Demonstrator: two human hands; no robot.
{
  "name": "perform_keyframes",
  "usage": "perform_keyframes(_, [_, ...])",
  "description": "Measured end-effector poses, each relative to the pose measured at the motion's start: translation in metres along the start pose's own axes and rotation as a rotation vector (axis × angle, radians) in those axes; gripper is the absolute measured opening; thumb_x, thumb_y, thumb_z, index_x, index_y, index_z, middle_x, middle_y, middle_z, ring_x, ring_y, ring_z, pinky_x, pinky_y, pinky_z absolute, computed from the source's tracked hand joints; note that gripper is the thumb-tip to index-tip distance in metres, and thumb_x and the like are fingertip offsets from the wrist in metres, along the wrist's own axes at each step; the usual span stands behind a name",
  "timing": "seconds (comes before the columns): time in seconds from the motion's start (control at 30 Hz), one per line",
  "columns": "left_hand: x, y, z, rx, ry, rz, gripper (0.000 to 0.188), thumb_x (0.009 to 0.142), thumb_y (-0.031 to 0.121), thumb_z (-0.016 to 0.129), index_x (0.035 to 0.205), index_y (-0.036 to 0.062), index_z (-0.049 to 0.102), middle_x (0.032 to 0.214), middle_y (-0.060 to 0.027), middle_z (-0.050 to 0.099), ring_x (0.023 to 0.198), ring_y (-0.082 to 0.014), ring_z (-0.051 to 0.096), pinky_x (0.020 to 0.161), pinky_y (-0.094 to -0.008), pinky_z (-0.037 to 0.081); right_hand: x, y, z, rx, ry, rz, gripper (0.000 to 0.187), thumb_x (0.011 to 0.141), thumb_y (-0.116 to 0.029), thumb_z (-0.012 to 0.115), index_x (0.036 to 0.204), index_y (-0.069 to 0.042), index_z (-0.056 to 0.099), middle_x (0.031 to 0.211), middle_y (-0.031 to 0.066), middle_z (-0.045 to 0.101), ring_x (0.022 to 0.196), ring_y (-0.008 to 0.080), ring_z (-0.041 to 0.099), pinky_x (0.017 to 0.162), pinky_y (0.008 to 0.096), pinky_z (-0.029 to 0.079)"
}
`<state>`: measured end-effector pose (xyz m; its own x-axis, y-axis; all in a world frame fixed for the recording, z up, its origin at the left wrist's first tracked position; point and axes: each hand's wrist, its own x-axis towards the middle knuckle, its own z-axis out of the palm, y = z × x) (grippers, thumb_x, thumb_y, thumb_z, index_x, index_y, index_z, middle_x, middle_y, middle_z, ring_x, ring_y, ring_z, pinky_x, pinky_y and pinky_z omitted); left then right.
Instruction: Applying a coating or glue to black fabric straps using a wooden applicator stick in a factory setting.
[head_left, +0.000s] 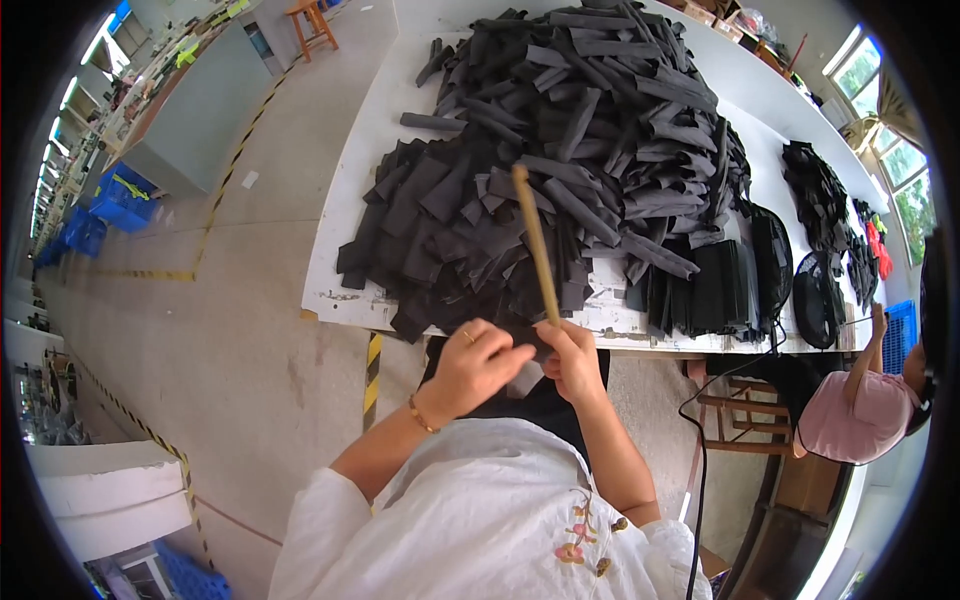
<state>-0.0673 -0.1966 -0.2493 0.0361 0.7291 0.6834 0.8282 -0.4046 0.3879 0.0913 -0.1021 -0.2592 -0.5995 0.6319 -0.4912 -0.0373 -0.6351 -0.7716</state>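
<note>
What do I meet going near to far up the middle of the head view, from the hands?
Left hand and right hand, wooden stick held upright in the right hand, black fabric strip pile on the white table, wooden stool.

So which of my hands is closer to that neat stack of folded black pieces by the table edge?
Right. Your right hand, gripping the wooden stick, sits just below-left of the stack; your left hand is farther left, beyond the right one.
</note>
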Motion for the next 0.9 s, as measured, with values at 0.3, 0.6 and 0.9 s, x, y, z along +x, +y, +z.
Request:
perform_keyframes(0.3, [-0.032, 0.017, 0.035, -1.322, 0.141, -0.941, 0.024, 0.094, 0.020, 0.056, 0.107, 0.0004, 0.063, 0.095, -0.0054, 0.066, 0.086, -0.0177, 0.063, 0.076, -0.0273, 0.051, -0.018, 0.001, 0.014, -0.136, 0.078, -0.386, 0.014, 0.092, -0.010, 0.062, 0.103, -0.002, 0.066, 0.070, -0.0072, 0.052, 0.055, -0.0003, 0.039, 0.048, 0.0181, 0.029])
perform_keyframes(0.6, [0.020, -0.066, 0.004, -1.417, 0.720, -1.231, 0.020, 0.093, 0.013, 0.061, 0.105, -0.0029, 0.063, 0.098, -0.0126, 0.068, 0.089, -0.0188, 0.067, 0.078, -0.0299, 0.058, -0.047, 0.014, -0.018, -0.424, 0.078, -0.439, 0.025, 0.100, -0.016, 0.047, 0.119, -0.001, 0.055, 0.066, -0.0062, 0.040, 0.056, 0.0020, 0.034, 0.049, 0.0182, 0.028])
perform_keyframes(0.9, [0.025, -0.086, 0.000, -1.467, 0.748, -1.168, 0.023, 0.094, 0.007, 0.057, 0.113, -0.0051, 0.059, 0.104, -0.0185, 0.067, 0.090, -0.0214, 0.068, 0.080, -0.0305, 0.058, -0.081, 0.035, -0.040, -0.652, 0.089, -0.336, 0.026, 0.100, -0.019, 0.051, 0.114, 0.002, 0.060, 0.068, -0.0058, 0.042, 0.059, 0.0034, 0.036, 0.051, 0.0197, 0.031])
